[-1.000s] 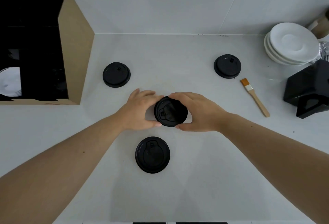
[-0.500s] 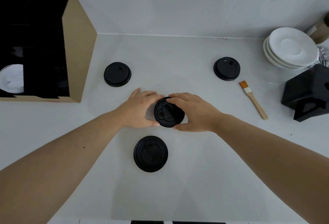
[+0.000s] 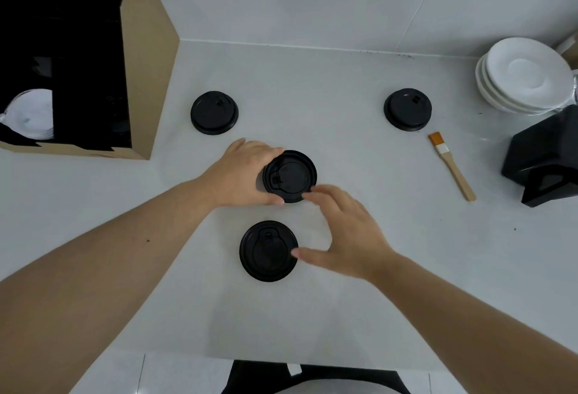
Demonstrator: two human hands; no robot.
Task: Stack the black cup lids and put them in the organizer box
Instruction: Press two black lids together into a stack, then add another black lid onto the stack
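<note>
My left hand (image 3: 242,174) grips the left rim of a black lid stack (image 3: 290,175) at the counter's middle. My right hand (image 3: 344,232) hovers open just below and to the right of it, fingers spread, its thumb tip touching the right rim of a single black lid (image 3: 268,250) lying nearer to me. Two more black lids lie flat: one at the back left (image 3: 214,112) and one at the back right (image 3: 408,109). The organizer box (image 3: 147,49), brown outside and black inside, stands at the far left with its open side facing me.
A wooden brush (image 3: 452,167) with orange bristles lies right of centre. White saucers (image 3: 525,76) are stacked at the far right, with a black holder (image 3: 544,162) in front of them. Inside the box sits a white plate (image 3: 32,113).
My right hand has let go of the middle lid stack and moved down towards the near lid. My left hand stays on the stack.
</note>
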